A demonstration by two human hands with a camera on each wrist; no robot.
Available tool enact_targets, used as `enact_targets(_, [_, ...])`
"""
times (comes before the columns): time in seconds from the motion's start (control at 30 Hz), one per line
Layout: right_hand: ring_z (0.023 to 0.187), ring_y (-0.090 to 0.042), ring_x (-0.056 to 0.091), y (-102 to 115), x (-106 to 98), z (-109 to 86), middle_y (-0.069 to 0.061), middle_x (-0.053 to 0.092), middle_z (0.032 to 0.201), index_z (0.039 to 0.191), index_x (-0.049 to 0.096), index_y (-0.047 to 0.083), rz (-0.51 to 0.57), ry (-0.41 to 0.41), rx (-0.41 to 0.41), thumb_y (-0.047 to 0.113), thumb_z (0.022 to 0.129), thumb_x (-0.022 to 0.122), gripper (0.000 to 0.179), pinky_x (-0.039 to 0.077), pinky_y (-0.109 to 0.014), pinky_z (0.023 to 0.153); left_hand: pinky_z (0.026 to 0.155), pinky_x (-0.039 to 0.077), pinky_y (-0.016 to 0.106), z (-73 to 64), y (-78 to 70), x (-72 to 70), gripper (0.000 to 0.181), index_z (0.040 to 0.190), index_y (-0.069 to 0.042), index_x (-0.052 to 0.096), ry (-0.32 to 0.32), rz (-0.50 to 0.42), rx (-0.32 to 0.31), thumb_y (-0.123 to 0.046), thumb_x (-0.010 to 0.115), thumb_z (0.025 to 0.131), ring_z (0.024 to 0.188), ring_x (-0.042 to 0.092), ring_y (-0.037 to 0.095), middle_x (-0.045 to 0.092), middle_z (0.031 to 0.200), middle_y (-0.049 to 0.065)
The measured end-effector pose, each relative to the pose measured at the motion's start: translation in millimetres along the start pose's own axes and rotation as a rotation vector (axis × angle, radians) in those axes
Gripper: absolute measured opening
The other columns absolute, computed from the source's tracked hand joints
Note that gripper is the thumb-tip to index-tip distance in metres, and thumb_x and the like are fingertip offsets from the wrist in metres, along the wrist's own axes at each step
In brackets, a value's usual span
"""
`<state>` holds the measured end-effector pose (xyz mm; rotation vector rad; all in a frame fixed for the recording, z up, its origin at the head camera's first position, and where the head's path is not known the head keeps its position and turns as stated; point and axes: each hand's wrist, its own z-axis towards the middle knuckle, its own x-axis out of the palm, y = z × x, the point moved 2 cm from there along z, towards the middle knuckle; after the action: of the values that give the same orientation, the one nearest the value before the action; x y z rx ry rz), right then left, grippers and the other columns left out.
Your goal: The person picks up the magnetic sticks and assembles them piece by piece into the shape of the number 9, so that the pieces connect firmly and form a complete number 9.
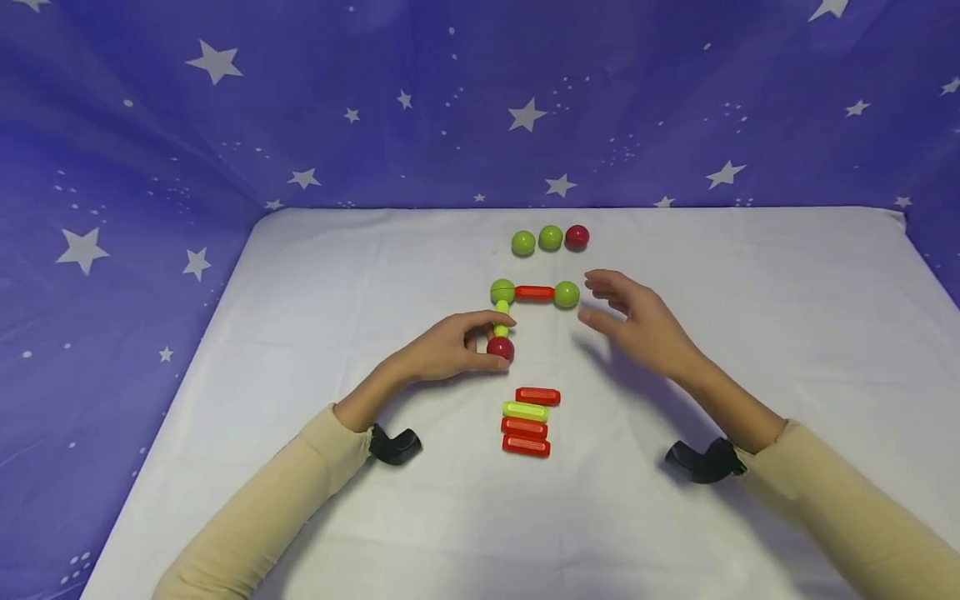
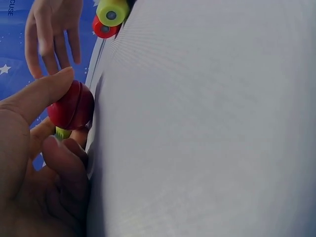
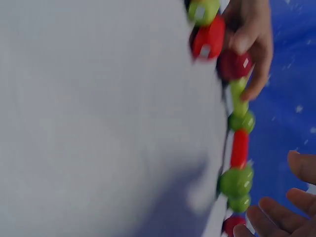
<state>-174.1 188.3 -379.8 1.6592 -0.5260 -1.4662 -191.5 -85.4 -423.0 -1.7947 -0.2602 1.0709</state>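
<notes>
An L-shaped chain of balls and rods lies on the white cloth. A red ball at its near end joins a yellow-green rod, then a green corner ball, a red rod and a green end ball. My left hand holds the red ball between thumb and fingers, with the index finger across the yellow-green rod; the left wrist view shows the thumb on the red ball. Just right of the green end ball, my right hand hovers with spread fingers, holding nothing.
Two green balls and a red ball sit in a row at the back. Nearer than the chain lie several loose rods, red and yellow-green, stacked side by side. A blue starry curtain rises behind the table.
</notes>
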Motion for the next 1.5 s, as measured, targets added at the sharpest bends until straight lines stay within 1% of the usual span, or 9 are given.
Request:
enact_targets(0.1, [0.122, -0.033, 0.054, 9.3, 4.5, -14.2, -0.02, 0.059, 0.13, 0.135, 0.052, -0.002, 0.052, 0.0, 0.006, 0.015, 0.095, 0.068, 0.046, 0.039, -0.048, 0.106, 0.064, 0.039, 0.03, 0.0, -0.3, 0.7, 0.055, 0.133, -0.018, 0.06, 0.007, -0.013, 0.001, -0.03, 0.08, 0.084, 0.069, 0.048, 0.018, 0.056, 0.104, 0.002])
enact_targets(0.23, [0.114, -0.032, 0.06, 15.6, 17.7, -32.5, -0.016, 0.064, 0.122, 0.128, 0.058, -0.001, 0.102, 0.034, 0.009, 0.012, 0.093, 0.069, 0.039, 0.044, -0.049, 0.101, 0.062, 0.038, 0.03, -0.8, -0.4, 0.7, 0.054, 0.133, -0.018, 0.06, 0.005, -0.025, -0.011, -0.029, 0.08, 0.084, 0.068, 0.047, 0.018, 0.056, 0.104, 0.002])
enact_targets(0.37, [0.107, -0.025, 0.064, 13.9, 34.1, -49.4, -0.01, 0.067, 0.117, 0.125, 0.062, 0.0, 0.115, 0.08, 0.005, 0.01, 0.093, 0.069, 0.034, 0.048, -0.047, 0.097, 0.062, 0.038, 0.03, -1.2, 0.2, 0.1, 0.054, 0.132, -0.019, 0.06, 0.0, -0.026, -0.019, -0.029, 0.08, 0.084, 0.067, 0.047, 0.018, 0.056, 0.105, 0.002])
enact_targets(0.5, [0.105, -0.022, 0.065, 8.9, 46.4, -58.5, -0.006, 0.069, 0.113, 0.123, 0.063, 0.001, 0.112, 0.119, 0.003, 0.008, 0.092, 0.07, 0.033, 0.048, -0.047, 0.096, 0.059, 0.039, 0.03, -0.5, 1.3, -1.1, 0.054, 0.132, -0.019, 0.06, -0.001, -0.026, -0.011, -0.03, 0.08, 0.084, 0.065, 0.048, 0.017, 0.057, 0.105, 0.002])
enact_targets(0.73, [0.115, -0.025, 0.059, 4.1, 57.5, -60.9, 0.0, 0.069, 0.111, 0.118, 0.068, 0.006, 0.024, 0.104, -0.001, 0.008, 0.088, 0.074, 0.031, 0.043, -0.051, 0.101, 0.059, 0.038, 0.03, 1.7, 0.2, -1.5, 0.053, 0.132, -0.019, 0.06, 0.0, -0.036, -0.003, -0.03, 0.08, 0.084, 0.065, 0.048, 0.017, 0.057, 0.103, 0.002])
enact_targets(0.9, [0.111, -0.025, 0.061, 8.3, 62.8, -60.1, 0.0, 0.069, 0.109, 0.114, 0.07, 0.008, -0.067, 0.076, -0.025, 0.006, 0.085, 0.076, 0.03, 0.046, -0.05, 0.097, 0.056, 0.039, 0.029, 0.7, -0.9, -2.7, 0.053, 0.132, -0.018, 0.06, 0.0, -0.054, -0.017, -0.028, 0.08, 0.084, 0.062, 0.048, 0.017, 0.057, 0.103, 0.002])
enact_targets(1.07, [0.102, -0.024, 0.062, 14.1, 66.9, -58.2, 0.0, 0.07, 0.105, 0.111, 0.072, 0.008, -0.139, 0.049, -0.041, 0.004, 0.084, 0.076, 0.028, 0.049, -0.046, 0.089, 0.054, 0.039, 0.028, -1.6, -0.6, -4.1, 0.053, 0.132, -0.017, 0.059, 0.0, -0.066, -0.021, -0.028, 0.08, 0.084, 0.061, 0.048, 0.017, 0.058, 0.104, 0.002])
enact_targets(1.2, [0.096, -0.022, 0.062, 14.1, 67.0, -56.5, 0.0, 0.07, 0.102, 0.111, 0.072, 0.007, -0.14, 0.039, -0.049, 0.002, 0.084, 0.075, 0.027, 0.05, -0.044, 0.085, 0.054, 0.039, 0.028, -2.0, -0.2, -4.0, 0.053, 0.131, -0.017, 0.06, -0.004, -0.067, -0.015, -0.027, 0.08, 0.084, 0.062, 0.048, 0.017, 0.058, 0.104, 0.003])
enact_targets(1.5, [0.093, -0.021, 0.06, 2.6, 60.4, -58.0, -0.001, 0.069, 0.101, 0.111, 0.071, 0.006, -0.099, 0.005, -0.042, 0.0, 0.085, 0.074, 0.027, 0.05, -0.045, 0.085, 0.051, 0.038, 0.027, -0.6, -0.7, 0.2, 0.052, 0.131, -0.018, 0.06, 0.003, -0.082, -0.033, -0.026, 0.081, 0.084, 0.06, 0.048, 0.017, 0.057, 0.105, 0.003])
